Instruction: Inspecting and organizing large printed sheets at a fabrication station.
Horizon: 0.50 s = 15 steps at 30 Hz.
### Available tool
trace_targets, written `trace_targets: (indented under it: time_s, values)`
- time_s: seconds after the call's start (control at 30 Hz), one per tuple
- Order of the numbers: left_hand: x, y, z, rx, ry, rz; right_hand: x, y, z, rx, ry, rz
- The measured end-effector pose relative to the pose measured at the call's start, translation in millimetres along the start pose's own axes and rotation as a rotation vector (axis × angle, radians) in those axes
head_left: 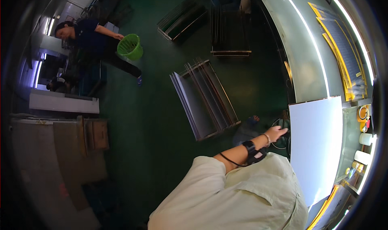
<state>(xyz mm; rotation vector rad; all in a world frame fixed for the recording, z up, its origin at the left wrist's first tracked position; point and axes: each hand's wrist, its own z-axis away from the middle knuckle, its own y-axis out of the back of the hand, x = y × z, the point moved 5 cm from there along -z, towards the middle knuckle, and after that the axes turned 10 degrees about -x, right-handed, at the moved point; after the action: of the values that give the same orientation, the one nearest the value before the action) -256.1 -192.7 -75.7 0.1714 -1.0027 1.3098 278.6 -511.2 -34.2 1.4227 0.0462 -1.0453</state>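
From my post I see a smooth, glossy white rectangular sheet [315,149] at right, a matt, creased pale cloth shirt [258,197] at bottom centre, a green slatted plastic-looking basket [130,47] upper left, and smooth dark-green flooring [133,129] mid-frame

The bench [294,48] (pale, glossy-topped) carries a white panel [315,149] and yellow-edged sheets [343,48].

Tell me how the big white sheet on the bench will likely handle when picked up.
The white sheet is probably fairly stiff, as it lies flat without visible creases. The bright sheen toward its lower end suggests a smooth face that could be slippery. Broad and flat, it seems unlikely to roll.
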Motion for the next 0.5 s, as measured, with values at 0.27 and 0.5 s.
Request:
trace_targets:
  time_s: [0.27, 0.5]
  values:
    - [21, -51, 5, -0.078, -0.142, 0.062, 33, 65, 57, -0.009, -0.134, 0.018]
    - [16, 26, 20, 0.348, -0.226, -0.518, 65, 88, 123, 0.019, -0.274, -0.037]
